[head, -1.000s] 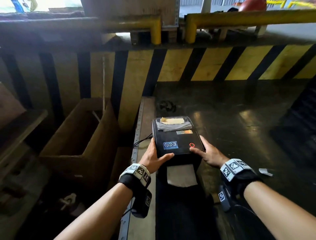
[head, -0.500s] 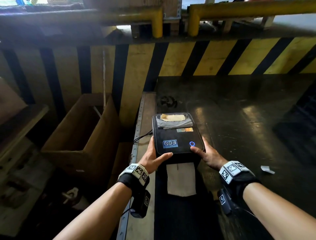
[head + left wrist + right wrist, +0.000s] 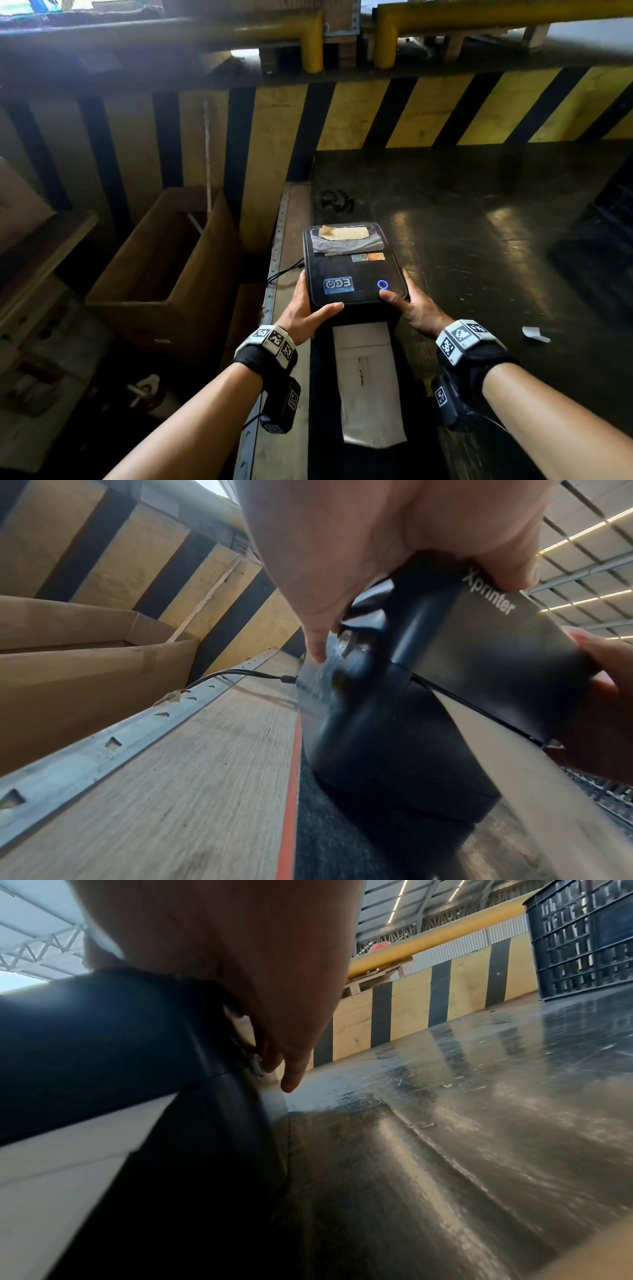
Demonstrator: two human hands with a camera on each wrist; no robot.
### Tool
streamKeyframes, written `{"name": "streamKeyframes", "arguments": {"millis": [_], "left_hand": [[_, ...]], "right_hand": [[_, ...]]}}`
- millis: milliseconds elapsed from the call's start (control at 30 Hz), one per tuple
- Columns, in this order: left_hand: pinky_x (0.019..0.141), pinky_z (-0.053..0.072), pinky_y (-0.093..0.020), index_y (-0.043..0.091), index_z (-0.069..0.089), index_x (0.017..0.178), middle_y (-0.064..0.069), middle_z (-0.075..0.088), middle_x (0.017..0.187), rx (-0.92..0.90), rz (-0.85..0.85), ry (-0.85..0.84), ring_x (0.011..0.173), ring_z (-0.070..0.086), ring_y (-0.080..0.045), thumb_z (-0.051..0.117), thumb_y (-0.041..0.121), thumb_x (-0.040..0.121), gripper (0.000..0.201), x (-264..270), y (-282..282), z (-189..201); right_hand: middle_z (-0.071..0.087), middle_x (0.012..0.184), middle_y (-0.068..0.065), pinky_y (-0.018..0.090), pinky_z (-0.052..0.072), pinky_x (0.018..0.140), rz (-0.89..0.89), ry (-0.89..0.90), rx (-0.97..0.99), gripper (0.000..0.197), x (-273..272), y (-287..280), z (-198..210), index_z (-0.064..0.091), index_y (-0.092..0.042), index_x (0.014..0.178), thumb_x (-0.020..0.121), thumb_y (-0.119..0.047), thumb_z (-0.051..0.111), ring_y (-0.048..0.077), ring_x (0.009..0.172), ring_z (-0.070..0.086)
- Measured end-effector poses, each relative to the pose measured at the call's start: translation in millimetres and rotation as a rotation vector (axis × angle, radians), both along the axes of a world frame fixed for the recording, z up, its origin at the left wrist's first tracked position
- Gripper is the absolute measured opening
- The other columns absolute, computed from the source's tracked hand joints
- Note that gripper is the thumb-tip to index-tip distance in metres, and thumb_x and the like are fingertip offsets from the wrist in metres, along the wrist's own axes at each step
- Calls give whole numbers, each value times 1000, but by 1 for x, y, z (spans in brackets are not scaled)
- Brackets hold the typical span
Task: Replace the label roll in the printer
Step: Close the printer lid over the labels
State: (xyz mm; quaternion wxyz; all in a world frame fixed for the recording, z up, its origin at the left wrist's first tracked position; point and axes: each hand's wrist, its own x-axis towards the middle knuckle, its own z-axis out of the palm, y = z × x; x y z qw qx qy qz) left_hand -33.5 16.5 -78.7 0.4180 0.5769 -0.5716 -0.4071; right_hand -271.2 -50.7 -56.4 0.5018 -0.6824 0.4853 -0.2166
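Both forearms are bare, with no sleeves. Each wrist wears a black fabric wrap (image 3: 255, 359) topped by a white band of black-and-white square code markers (image 3: 275, 339). A black camera box (image 3: 282, 407) bearing another marker hangs under each wrist, with a thin black cable (image 3: 493, 419) trailing.

The head camera looked down from above; both wrist cameras looked up from close in, all 3 sharing the printer (image 3: 354, 263).
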Motion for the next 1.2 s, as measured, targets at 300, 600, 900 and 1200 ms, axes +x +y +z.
{"name": "streamKeyframes", "arguments": {"millis": [300, 600, 900, 1200], "left_hand": [[109, 41, -36, 34, 13, 143, -1, 38, 146, 11, 8, -4, 130, 45, -12, 71, 55, 66, 98, 0, 0, -1], [110, 41, -40, 38, 12, 142, -1, 36, 147, 17, 6, 8, 132, 44, -14, 71, 59, 64, 100, 1, -1, -2], [111, 40, -38, 32, 12, 145, -2, 38, 147, 14, 12, 14, 131, 44, -12, 71, 54, 66, 100, -1, 0, -1], [107, 40, -29, 31, 11, 144, -2, 36, 147, 21, 9, 16, 130, 44, -12, 71, 51, 68, 99, -1, 1, 2]], "right_hand": [[36, 151, 2, 34, 24, 112, 7, 2, 13, 110, -1, -2, -4, 8, -30, 148, 57, -76, 50, 17, 135, 37], [35, 150, 3, 28, 23, 105, -4, 6, 17, 114, 0, 0, 0, 6, -28, 149, 54, -75, 48, 20, 136, 35], [45, 143, -3, 39, 28, 114, -1, 16, -21, 103, 0, -5, -7, 17, -31, 147, 61, -76, 53, 15, 130, 44], [45, 144, -2, 45, 30, 114, -8, 40, -10, 107, -1, -7, -11, 15, -35, 146, 58, -83, 53, 18, 130, 45]]}}
